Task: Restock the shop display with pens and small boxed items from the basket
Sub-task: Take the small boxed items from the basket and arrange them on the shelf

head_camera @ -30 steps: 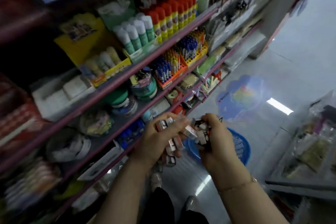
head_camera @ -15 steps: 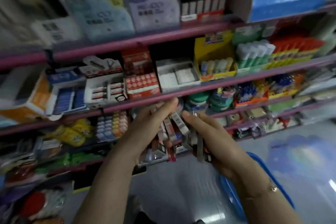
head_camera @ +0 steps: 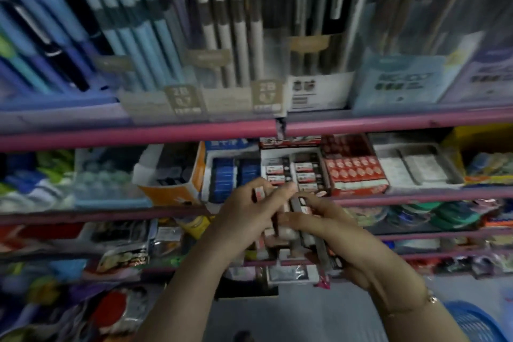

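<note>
Both hands hold a loose bundle of small boxed items (head_camera: 280, 233) in front of the middle shelf. Left hand (head_camera: 244, 219): fingers curled over the left side of the bundle, index and thumb pinching one box at its top. Right hand (head_camera: 333, 233): cupped beneath and to the right, fingers closed around several boxes, including a long dark one lying along the palm. Exact count not readable; the frame is blurred.

The likely target is the white display carton (head_camera: 291, 172) on the pink-edged shelf (head_camera: 416, 194), just beyond the fingertips. It already holds rows of similar red-and-white boxes. To its left stands a carton of blue boxes (head_camera: 227, 175), to its right a red patterned carton (head_camera: 355, 172). Pens (head_camera: 230, 28) hang on the shelf above. The blue basket (head_camera: 477, 322) sits on the floor at the near right, only its rim in view.

Risks, judged:
- The bundle is large and unevenly stacked. Freeing one box with the left hand may loosen the rest, dropping them to the floor or onto lower shelves.
- The carton slots look narrow. A tilted box could jam or knock out seated ones.
- Neighbouring cartons look alike in this light, so misfiling is possible.
</note>
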`<action>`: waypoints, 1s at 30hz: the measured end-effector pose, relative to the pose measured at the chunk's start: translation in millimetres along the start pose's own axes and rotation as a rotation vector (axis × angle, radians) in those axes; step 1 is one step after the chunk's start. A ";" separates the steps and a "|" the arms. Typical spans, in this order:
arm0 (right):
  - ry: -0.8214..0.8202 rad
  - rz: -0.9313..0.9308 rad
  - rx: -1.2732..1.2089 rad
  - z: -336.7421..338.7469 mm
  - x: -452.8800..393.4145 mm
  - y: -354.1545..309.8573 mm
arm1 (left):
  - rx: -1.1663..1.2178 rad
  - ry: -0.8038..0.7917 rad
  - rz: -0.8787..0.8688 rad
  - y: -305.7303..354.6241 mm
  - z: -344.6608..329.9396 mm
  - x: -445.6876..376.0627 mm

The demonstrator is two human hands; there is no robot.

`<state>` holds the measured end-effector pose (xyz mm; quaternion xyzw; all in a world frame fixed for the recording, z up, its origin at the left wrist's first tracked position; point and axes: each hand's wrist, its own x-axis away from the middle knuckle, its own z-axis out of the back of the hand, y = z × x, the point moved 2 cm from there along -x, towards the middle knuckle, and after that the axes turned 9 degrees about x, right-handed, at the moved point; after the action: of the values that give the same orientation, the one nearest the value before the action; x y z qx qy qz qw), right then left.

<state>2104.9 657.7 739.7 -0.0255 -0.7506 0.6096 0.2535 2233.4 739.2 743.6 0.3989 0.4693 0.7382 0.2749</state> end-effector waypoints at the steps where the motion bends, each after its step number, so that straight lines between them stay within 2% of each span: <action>1: 0.056 -0.008 -0.013 4.9 -8.1 -1.2 | 0.114 -0.003 0.075 -2.0 3.2 -7.2; 3: 0.243 -0.053 -0.128 22.3 -21.9 -4.6 | 0.385 -0.007 0.311 -7.9 6.2 -20.8; 5: 0.447 -0.092 -0.179 46.3 -34.0 -10.8 | 0.572 0.016 0.396 -10.3 4.6 -35.9; 7: 0.533 -0.072 -0.064 65.6 -45.0 -18.9 | 0.568 0.050 0.343 -10.3 -1.4 -51.6; 9: 0.575 -0.045 0.208 78.7 -55.9 -24.3 | 0.423 0.112 0.208 -6.8 -10.0 -67.5; 11: 0.597 -0.099 0.519 86.5 -65.1 -27.9 | 0.222 0.168 0.039 -0.2 -19.3 -82.6; 13: 0.543 -0.153 0.760 90.1 -74.1 -31.5 | 0.003 0.221 -0.039 6.6 -26.4 -94.6; 15: 0.427 -0.156 0.941 91.3 -82.0 -31.7 | -0.267 0.256 -0.002 5.3 -31.8 -105.8; 18: 0.322 -0.195 1.042 93.7 -87.8 -29.1 | -0.531 0.291 -0.042 1.8 -33.7 -112.0; 25: 0.118 -0.094 1.365 85.0 -86.8 -31.6 | -0.734 0.133 0.003 1.9 -33.7 -115.0; 28: 0.033 -0.093 1.412 84.7 -88.5 -31.6 | -0.638 0.100 -0.019 3.8 -24.7 -115.0; 30: -0.023 -0.092 1.416 85.4 -89.5 -34.8 | -0.442 0.163 -0.030 4.5 -15.9 -111.0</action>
<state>2157.1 540.7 729.8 0.1836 -0.1770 0.9400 0.2267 2278.7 643.2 707.1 0.2612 0.3228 0.8487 0.3276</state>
